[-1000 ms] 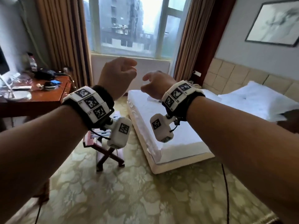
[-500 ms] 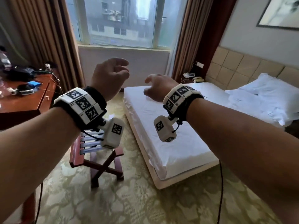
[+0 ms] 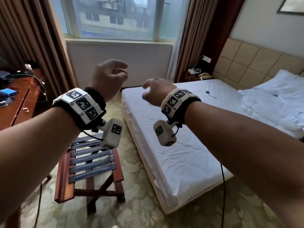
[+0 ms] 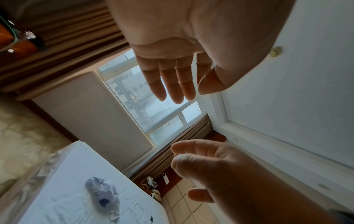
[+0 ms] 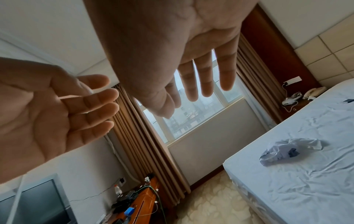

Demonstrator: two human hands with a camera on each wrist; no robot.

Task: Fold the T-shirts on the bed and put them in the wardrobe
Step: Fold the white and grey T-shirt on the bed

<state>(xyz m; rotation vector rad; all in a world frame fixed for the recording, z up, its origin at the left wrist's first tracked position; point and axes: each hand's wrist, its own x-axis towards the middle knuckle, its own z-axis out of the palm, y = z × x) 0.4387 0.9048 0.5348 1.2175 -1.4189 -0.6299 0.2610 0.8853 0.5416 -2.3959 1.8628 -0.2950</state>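
left hand (image 3: 108, 78): hanging in the air in front of the window (image 3: 113, 17), raised above the floor, touching nothing; in the left wrist view its fingers (image 4: 168, 81) are lying nearly straight and relaxed, close together, holding nothing.

right hand (image 3: 156, 92): hovering over the foot corner of the bed (image 3: 189, 158), just beside the left hand but apart from it; fingers loosely bent in the head view, straight and slightly spread in the right wrist view (image 5: 203, 78), gripping nothing.

t-shirt (image 5: 287, 149): one crumpled pale garment with a dark patch, lying on the white sheet well away from both hands, toward the window end of the mattress; also showing in the left wrist view (image 4: 103, 192). in the head view it is sitting hidden behind the right hand. whether more shirts are lying on the bed, i cannot tell.

pillows (image 3: 283, 91): white, piling up at the headboard (image 3: 256, 63) end.

luggage rack (image 3: 88, 163): wooden frame with dark straps, standing on the patterned carpet (image 3: 139, 203) between the bed and the desk (image 3: 18, 99).

desk: reddish wood, carrying cables and small items, blurred.

curtains (image 3: 32, 46): brown, hanging on both sides of the window.

wardrobe: not showing in any view.
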